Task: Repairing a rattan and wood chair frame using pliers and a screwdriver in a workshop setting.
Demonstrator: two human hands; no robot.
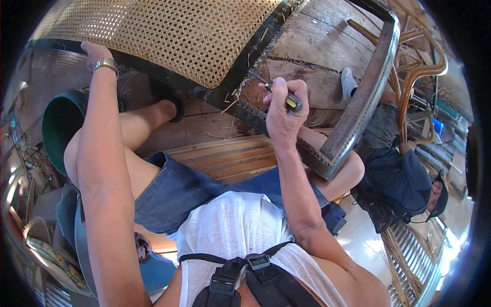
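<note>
Across my lap lies a dark wooden frame (240, 71) with a panel of woven cane (174, 38) in one section. Its other section, at the right, is open, with rows of small holes along the curved rail (358, 97). My left hand (97, 55), wearing a metal watch, grips the near edge of the frame at the far left. In my closed right hand (286, 110) is a screwdriver (292, 101) with a black and yellow handle. Its shaft points up and left toward the frame's middle bar, where loose cane strands stick out. Whether the tip touches the bar, I cannot tell.
A green bucket (64, 125) stands left of my knee. Wooden slats (220, 158) lie under the frame between my legs. At the right sits another person (399, 163) in dark clothes beside a bent wooden chair frame (409, 77). Cane scraps litter the plank floor (312, 41).
</note>
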